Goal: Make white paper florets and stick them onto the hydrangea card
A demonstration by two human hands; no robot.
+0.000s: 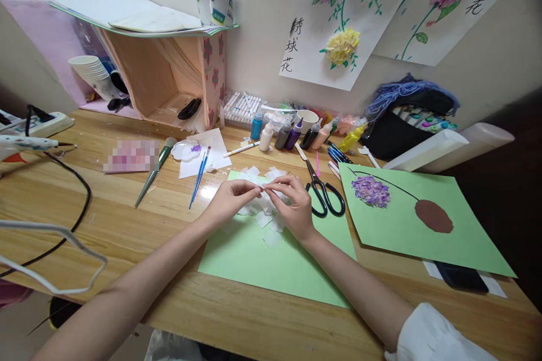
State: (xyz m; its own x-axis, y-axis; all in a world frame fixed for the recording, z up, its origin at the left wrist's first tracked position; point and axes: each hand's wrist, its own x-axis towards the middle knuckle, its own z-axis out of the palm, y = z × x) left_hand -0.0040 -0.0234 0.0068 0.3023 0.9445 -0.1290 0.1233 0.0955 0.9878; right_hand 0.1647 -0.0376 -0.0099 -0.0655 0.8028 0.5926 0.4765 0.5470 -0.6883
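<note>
My left hand (228,198) and my right hand (294,206) meet over a green paper sheet (271,262) on the wooden table. Both pinch a small white paper piece (263,185) between thumb and fingertips. Several more white paper squares (266,220) lie scattered under and around my hands on the green sheet. Black-handled scissors (324,194) rest just right of my right hand.
A second green sheet (423,225) with a purple flower lies at right, a dark phone (461,277) below it. Paint bottles (292,134), brushes (199,172), a palette (188,149), a glue gun (29,144) with cable, and a pink shelf (169,79) line the back.
</note>
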